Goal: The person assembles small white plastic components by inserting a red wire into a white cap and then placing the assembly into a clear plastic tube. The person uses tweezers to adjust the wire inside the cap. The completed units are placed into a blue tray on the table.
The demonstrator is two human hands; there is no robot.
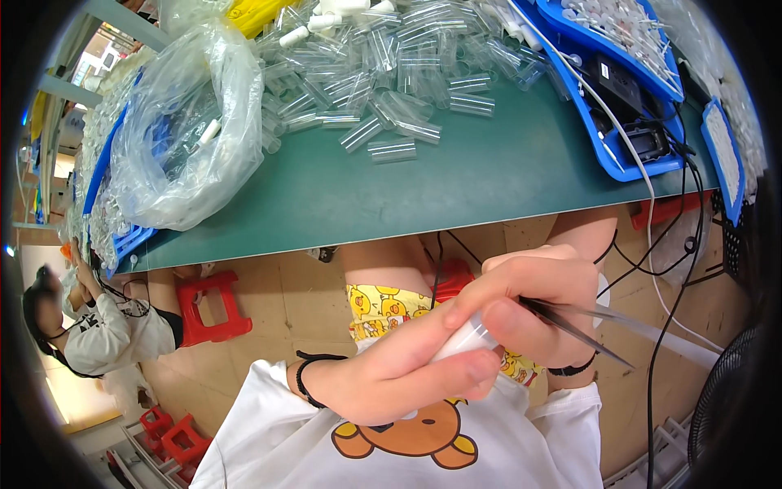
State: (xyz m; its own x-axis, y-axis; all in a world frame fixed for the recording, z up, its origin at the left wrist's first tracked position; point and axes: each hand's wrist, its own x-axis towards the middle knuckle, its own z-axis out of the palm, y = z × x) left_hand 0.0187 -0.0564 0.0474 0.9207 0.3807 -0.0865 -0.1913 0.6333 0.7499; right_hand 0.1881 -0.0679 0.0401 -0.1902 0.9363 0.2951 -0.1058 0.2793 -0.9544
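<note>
In front of my chest, my two hands meet. My left hand is closed round a small white cylinder, with the thumb along one side and the fingers along the other. Its far end lies against my right hand, whose fingers are curled in. A thin dark pointed metal tool sticks out of the right hand toward the right; its exact kind is unclear. Beyond, on the green table, lies a heap of clear plastic tubes, with several white cylinders at its back.
An open clear plastic bag stands at the table's left. Blue trays at right hold small white parts and black devices. Cables hang over the right edge near a black fan. Another person sits left by a red stool.
</note>
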